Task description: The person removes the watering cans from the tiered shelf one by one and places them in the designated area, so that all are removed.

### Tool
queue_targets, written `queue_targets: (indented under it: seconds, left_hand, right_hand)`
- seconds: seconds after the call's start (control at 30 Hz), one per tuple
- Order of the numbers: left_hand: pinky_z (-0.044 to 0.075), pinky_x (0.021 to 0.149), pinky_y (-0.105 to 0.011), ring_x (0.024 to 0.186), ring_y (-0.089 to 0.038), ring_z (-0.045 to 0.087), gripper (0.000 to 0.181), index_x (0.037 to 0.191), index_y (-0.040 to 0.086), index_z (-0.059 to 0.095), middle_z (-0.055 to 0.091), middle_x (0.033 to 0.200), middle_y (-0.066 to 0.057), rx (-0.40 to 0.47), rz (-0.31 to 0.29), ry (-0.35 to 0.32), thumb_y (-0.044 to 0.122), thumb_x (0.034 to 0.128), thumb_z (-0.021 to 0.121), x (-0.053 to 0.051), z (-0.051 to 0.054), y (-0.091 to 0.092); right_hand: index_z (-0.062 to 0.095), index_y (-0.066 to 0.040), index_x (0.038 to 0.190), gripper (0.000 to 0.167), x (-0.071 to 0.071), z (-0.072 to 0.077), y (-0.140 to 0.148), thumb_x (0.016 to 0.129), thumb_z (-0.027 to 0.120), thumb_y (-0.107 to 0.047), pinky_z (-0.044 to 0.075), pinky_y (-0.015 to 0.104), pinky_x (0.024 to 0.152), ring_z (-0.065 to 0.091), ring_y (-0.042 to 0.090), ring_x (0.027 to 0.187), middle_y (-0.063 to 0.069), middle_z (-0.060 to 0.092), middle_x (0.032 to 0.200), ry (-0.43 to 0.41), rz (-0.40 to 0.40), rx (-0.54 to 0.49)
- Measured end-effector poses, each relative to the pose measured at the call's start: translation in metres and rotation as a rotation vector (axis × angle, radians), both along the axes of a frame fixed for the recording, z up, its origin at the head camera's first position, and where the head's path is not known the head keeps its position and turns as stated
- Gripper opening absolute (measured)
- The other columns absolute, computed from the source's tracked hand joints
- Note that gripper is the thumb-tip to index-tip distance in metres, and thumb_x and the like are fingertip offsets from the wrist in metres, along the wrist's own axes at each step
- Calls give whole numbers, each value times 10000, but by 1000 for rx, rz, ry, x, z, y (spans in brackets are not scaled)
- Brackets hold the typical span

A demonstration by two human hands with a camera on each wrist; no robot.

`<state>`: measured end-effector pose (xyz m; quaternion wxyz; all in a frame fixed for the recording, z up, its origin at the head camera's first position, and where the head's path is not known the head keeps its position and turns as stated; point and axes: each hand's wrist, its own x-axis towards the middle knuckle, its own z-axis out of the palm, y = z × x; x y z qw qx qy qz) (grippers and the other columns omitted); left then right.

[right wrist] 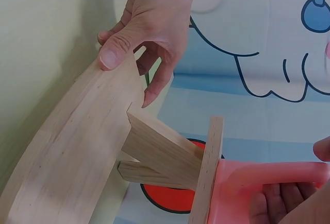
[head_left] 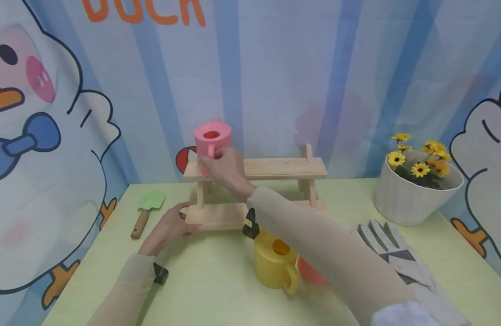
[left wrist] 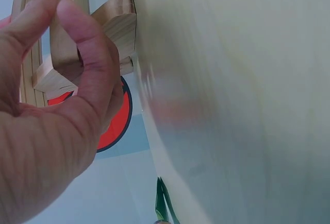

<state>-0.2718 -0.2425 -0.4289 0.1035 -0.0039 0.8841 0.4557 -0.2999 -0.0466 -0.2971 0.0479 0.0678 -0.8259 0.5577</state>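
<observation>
While the left hand [head_left: 175, 225] grips the left end of the lower board [head_left: 224, 217] of a two-tier wooden stand, its thumb on top of the wood and its other fingers curled about the end, the right hand [head_left: 229, 170] holds a pink can [head_left: 200, 144] by the handle, with its fingers curled through the loop. The pink can is upright at the left end of the upper board [head_left: 279, 168], its base against the wood, with its handle turned toward the person. The stand is near the middle of the back edge of the counter [head_left: 209, 280]. In front of the lower board, a yellow can [head_left: 270, 267] stands on the counter, its handle also toward the person; just beside it is a coral-red thing [head_left: 311, 272], mostly hidden by the right forearm. Near the back left corner lies a trowel [head_left: 143, 216], its green blade pointing to the back edge. At the back right corner a white pot [head_left: 411, 201] bears yellow flowers [head_left: 420, 170], and a white and grey glove [head_left: 413, 271] lies toward the right edge, its fingers pointing to the back.
</observation>
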Motion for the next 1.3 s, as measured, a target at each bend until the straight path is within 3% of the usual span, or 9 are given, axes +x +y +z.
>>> queue_targets:
  seconds: [0.13,0.2,0.33,0.47,0.73,0.9,1.07,1.3]
  left_hand:
    - [601,852,-365,786,-142,751,1008,1692,-18,281,639,1236,-234,18,2,-6,215,929,896,0,-1,-1]
    - [596,853,-363,791,-143,750,1010,1694,-12,280,639,1254,-239,18,4,-8,219,928,897,0,-1,-1]
    - [592,855,-362,794,-143,747,1009,1694,-8,285,643,1264,-240,16,5,-9,219,926,900,0,-1,-1]
    - [594,845,-355,790,-143,750,1003,1692,-11,287,648,1245,-234,18,1,-6,212,928,896,0,-1,-1]
    - [590,844,-353,799,-145,754,994,1687,-16,292,656,1233,-228,20,1,-6,206,929,895,0,0,0]
    - [592,798,-335,781,-150,747,1001,1686,-30,280,655,1167,-207,33,-14,-2,205,930,893,-1,-1,-2]
    - [590,792,-332,772,-156,747,1010,1691,-33,270,642,1142,-190,46,-24,-1,207,931,892,-1,-1,-3]
    - [594,844,-364,782,-156,756,1011,1691,-27,279,651,1176,-210,27,-20,4,216,928,896,1,1,-3]
  right_hand:
    - [772,-74,929,260,-3,0,-2,1030,760,-314,465,272,613,592,166,738,90,752,831,-18,3,-16]
    - [777,-77,935,260,-4,-1,-2,1039,749,-314,465,264,611,596,167,738,148,783,892,-32,15,-32]
    - [797,-72,987,245,-6,-1,-3,1056,728,-297,492,246,626,620,168,760,144,797,934,-62,33,-71]
    - [803,-56,1019,253,-8,-2,-4,1066,707,-285,568,262,701,661,160,791,63,778,911,-89,45,-125]
    - [746,-14,1028,233,-12,-3,-6,1109,624,-196,657,395,944,727,169,799,56,727,870,-139,138,-325]
    - [695,-17,984,227,-11,-3,-7,1115,580,-162,642,331,846,668,172,756,40,663,805,-134,165,-354]
    - [675,22,1004,249,-9,-3,-8,1111,547,-163,514,271,685,578,181,727,59,624,812,-121,123,-329]
    - [641,-82,996,196,-7,-3,-10,1109,532,-200,474,272,683,564,159,765,6,600,851,-104,36,-281]
